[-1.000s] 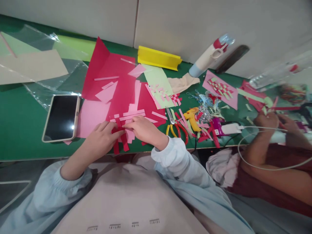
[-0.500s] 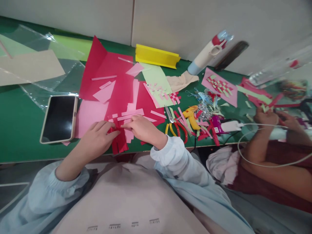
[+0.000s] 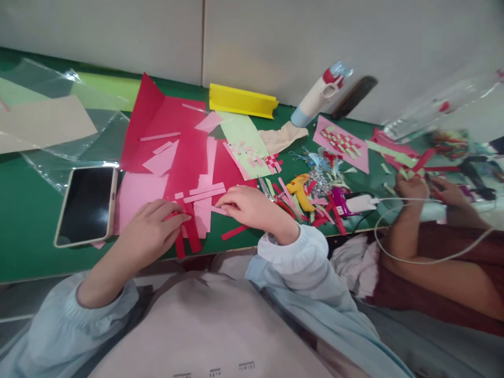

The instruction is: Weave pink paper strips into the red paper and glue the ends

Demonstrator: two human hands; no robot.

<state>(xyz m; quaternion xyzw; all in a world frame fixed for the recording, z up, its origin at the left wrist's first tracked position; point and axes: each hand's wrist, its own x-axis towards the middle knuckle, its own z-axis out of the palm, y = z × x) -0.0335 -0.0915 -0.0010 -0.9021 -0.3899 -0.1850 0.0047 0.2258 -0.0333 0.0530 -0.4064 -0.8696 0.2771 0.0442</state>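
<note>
My left hand (image 3: 151, 231) is closed at the near edge of the table, its thumb and fingers pinching red paper strips (image 3: 192, 231) that hang toward me. Pink paper strips (image 3: 205, 192) lie across the red ones, just beyond my fingertips. To the right, my right hand (image 3: 255, 209) has its thumb and fingers together at the end of a pink paper strip (image 3: 219, 210). Its palm hides part of the scissors (image 3: 285, 206). Wider pink paper (image 3: 202, 223) lies between the hands, and a loose red strip (image 3: 234, 232) rests below the right one.
A phone (image 3: 87, 206) lies left, near a clear plastic sleeve (image 3: 108, 128). Red card (image 3: 173, 115), a yellow folded piece (image 3: 242, 101), a bottle (image 3: 317, 100) and a yellow glue gun (image 3: 301, 192) stand behind and right. At far right a co-worker's hands (image 3: 411, 186) hold woven strips.
My right hand has moved right, away from my left hand, to the end of a pink strip. My left hand stays on the red strips. The whole view has shifted slightly.
</note>
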